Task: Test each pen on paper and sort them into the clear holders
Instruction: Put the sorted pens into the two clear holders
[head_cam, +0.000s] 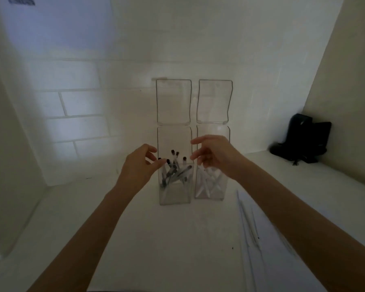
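Observation:
Two tall clear holders stand side by side on the white table. The left holder [174, 194] contains several pens with dark caps [175, 167] leaning against each other. The right holder [211, 192] contains several white pens [209, 184]. My left hand [138, 165] hovers at the left holder's left edge, fingers loosely spread and holding nothing. My right hand [214, 153] hangs over the gap between the holders, in front of the right one, fingers relaxed and empty. White paper [259, 239] lies on the table at the right, under my right forearm.
Two more clear holders, one on the left [173, 102] and one on the right [214, 102], appear above the lower pair against the white brick wall. A black object [303, 142] sits in the right corner on the table. A wall borders the left side.

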`<move>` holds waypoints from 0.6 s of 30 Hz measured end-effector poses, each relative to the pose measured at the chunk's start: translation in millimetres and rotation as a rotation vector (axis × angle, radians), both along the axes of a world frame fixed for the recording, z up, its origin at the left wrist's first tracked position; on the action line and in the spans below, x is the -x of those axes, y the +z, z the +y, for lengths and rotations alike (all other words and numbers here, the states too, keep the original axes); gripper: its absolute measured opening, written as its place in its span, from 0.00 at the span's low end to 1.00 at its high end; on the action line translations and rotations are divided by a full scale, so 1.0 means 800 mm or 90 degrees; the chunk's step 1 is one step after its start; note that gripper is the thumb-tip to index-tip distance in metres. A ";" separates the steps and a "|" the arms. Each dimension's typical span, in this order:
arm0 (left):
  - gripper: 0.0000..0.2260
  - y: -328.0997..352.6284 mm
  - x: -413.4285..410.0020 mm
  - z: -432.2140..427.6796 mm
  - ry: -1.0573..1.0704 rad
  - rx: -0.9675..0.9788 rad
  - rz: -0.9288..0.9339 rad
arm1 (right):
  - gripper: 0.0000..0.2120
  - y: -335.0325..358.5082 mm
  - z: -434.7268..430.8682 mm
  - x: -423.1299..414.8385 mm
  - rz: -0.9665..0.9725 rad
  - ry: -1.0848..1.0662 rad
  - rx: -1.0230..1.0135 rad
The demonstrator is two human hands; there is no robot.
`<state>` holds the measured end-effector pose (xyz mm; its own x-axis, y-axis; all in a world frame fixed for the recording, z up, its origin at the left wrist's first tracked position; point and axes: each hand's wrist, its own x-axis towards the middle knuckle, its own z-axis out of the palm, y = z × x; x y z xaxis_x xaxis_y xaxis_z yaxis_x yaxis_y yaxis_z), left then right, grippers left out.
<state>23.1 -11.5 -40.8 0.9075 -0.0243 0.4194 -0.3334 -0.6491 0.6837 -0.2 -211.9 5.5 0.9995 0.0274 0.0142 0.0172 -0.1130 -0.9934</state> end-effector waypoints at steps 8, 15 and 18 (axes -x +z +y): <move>0.07 -0.013 0.067 -0.095 -0.220 -0.104 -0.087 | 0.09 -0.029 -0.163 0.068 0.028 -0.158 0.472; 0.11 -0.071 0.077 -0.203 -0.260 -0.162 0.157 | 0.09 -0.080 -0.225 0.122 0.279 -0.096 0.619; 0.16 -0.094 0.083 -0.227 -0.198 -0.287 0.215 | 0.16 -0.094 -0.237 0.149 0.408 0.020 0.736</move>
<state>-43.3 -192.8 -116.2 0.9100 -0.4146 -0.0010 -0.3662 -0.8049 0.4670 -119.7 -401.3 -69.9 0.8194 -0.2725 -0.5043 -0.3983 -0.9034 -0.1590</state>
